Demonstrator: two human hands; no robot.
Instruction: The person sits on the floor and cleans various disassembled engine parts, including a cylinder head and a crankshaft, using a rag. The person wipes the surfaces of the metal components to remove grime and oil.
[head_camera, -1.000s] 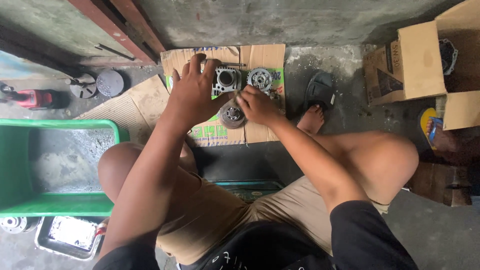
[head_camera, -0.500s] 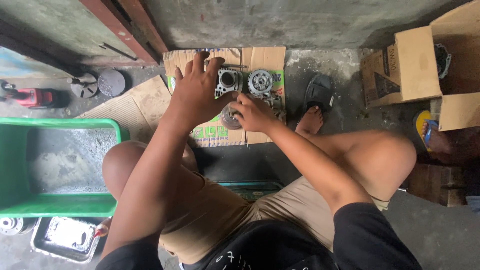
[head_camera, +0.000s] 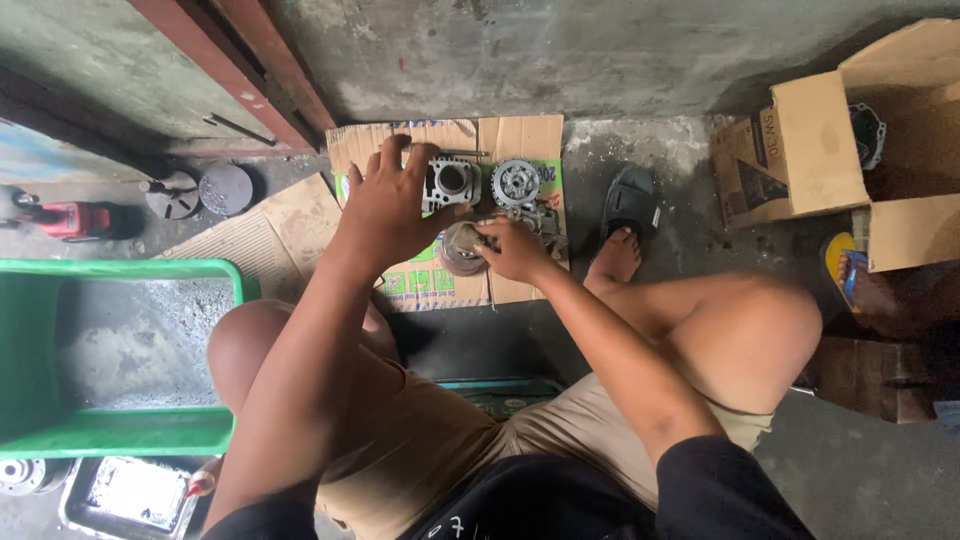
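The left hand (head_camera: 385, 210) is spread wide, fingers splayed over the cardboard sheet (head_camera: 520, 140), fingertips touching a grey metal cylinder block (head_camera: 450, 183). The right hand (head_camera: 515, 250) is closed around a round metal part (head_camera: 462, 248) just below that block. Steadying the block while seating the round part squarely seems wise. A toothed gear (head_camera: 516, 183) lies beside it, a sandal (head_camera: 630, 200) nearby.

Grey finned engine cylinder (head_camera: 452, 184) and round metal disc (head_camera: 462, 249) lie on cardboard (head_camera: 520, 140).
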